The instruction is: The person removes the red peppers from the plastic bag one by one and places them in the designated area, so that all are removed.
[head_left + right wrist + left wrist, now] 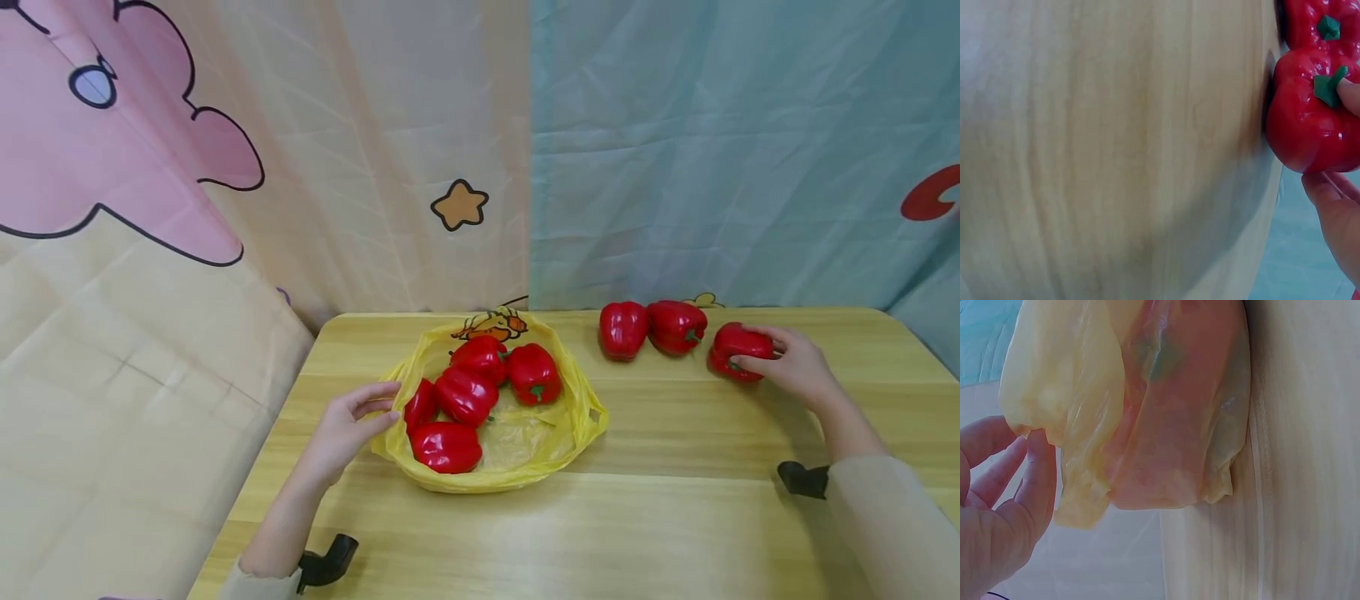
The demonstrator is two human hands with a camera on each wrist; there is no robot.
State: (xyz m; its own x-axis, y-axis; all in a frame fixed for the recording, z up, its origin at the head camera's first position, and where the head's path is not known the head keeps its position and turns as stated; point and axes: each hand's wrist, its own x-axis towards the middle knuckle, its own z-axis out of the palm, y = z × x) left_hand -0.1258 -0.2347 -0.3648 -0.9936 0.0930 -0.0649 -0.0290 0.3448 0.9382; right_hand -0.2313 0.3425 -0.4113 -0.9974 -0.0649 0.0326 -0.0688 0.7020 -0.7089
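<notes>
A yellow plastic bag (517, 477) lies open on the table, with several red bell peppers (467, 397) inside it. At the bag's left rim, my left hand (347, 429) pinches the thin plastic between thumb and fingers. The left wrist view shows the bag's side (1079, 381) close up, a pepper (1166, 437) showing through it. Far to the right, my right hand (798, 367) grips a red bell pepper (731, 346) with fingers and thumb around it. In the right wrist view the thumb lies by this pepper's green stem (1327, 90).
Two more red bell peppers (622, 331) lie side by side at the table's back edge, left of my right hand. The wooden table (637, 533) ends at a printed curtain (675, 167). Black wrist mounts (330, 560) stick out by both forearms.
</notes>
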